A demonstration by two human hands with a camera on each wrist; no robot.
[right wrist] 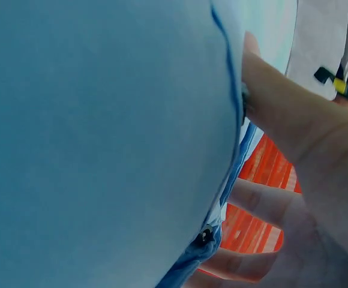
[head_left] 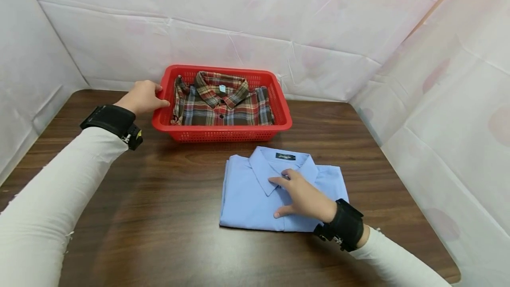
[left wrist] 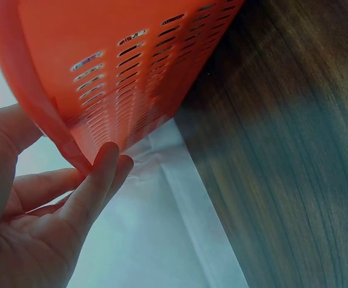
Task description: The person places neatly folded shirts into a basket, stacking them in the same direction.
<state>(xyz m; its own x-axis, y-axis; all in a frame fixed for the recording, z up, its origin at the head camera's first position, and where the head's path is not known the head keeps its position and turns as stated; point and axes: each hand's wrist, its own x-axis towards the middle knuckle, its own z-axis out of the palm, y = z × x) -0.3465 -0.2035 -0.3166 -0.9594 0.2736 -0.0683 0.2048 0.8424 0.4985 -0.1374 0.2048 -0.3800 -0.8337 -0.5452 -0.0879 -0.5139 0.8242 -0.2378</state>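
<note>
The right hand [head_left: 306,198] is laid flat on the folded blue shirt [head_left: 247,194], fingers extended and relaxed, nothing grasped; the fingertips reach the collar, so the shirt lies directly under them, its long axis across the table [head_left: 159,216]. This hand is the nearer to the shirt. Beyond the fingertips, just apart from the shirt's far edge, the red basket [head_left: 279,101] is seen. Its left rim is gripped by the left hand [head_left: 142,96], thumb inside, fingers [left wrist: 96,180] curled beneath the lip. Inside it a folded plaid shirt [head_left: 223,105] is held. Counted: 2 shirts, 1 basket, 2 hands.
</note>
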